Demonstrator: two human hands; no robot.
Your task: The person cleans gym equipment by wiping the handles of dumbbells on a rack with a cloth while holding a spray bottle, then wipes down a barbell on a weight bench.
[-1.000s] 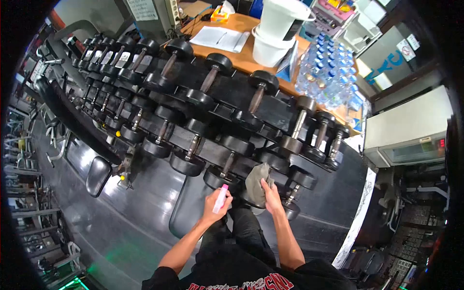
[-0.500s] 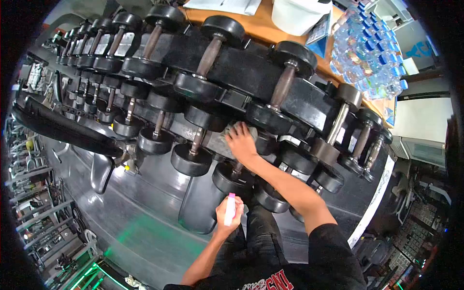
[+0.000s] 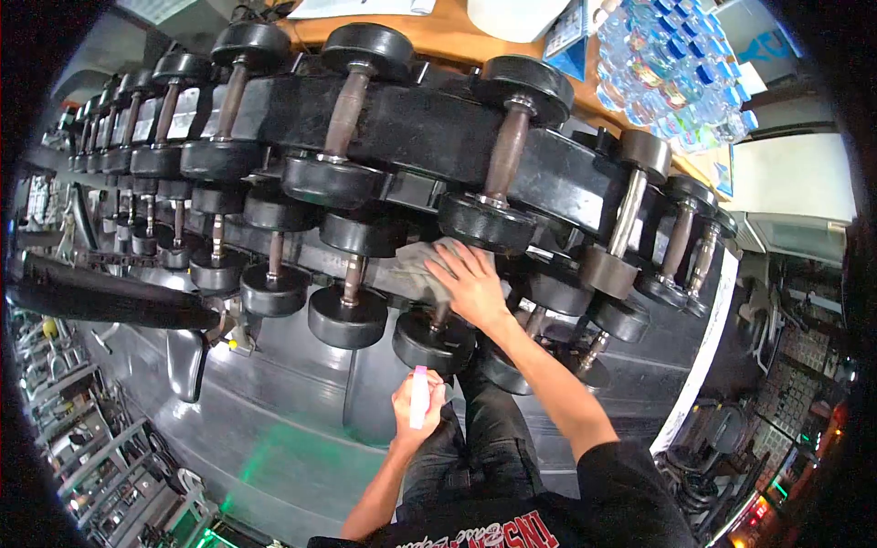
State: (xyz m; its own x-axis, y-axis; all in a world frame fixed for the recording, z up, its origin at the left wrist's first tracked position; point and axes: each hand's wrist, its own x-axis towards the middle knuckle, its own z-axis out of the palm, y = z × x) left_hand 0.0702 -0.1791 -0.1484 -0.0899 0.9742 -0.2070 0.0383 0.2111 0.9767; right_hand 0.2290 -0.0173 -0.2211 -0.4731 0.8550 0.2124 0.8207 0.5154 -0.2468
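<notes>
My right hand point(image 3: 477, 288) presses a grey cloth point(image 3: 416, 269) with fingers spread over it, against the lower tier of a dumbbell rack. The cloth lies by the back end of a black round-headed dumbbell point(image 3: 434, 345), partly covering it. Just above my fingers is the front head of an upper-tier dumbbell point(image 3: 487, 222). My left hand point(image 3: 406, 422) is lower down, in front of the rack, closed round a spray bottle point(image 3: 419, 399) with a white and pink trigger head. Most of the bottle's body is hidden by the hand.
Black dumbbells point(image 3: 343, 114) line both tiers of the rack point(image 3: 429, 137). Behind it, a wooden table point(image 3: 448, 26) bears a white container point(image 3: 516, 16) and packed water bottles point(image 3: 671, 78). A padded bench point(image 3: 100, 297) stands at the left, on dark flooring.
The view has shifted closer to the rack. My right hand has moved slightly right and toward me, and more of the cloth shows to its left. My left hand still grips the spray bottle.
</notes>
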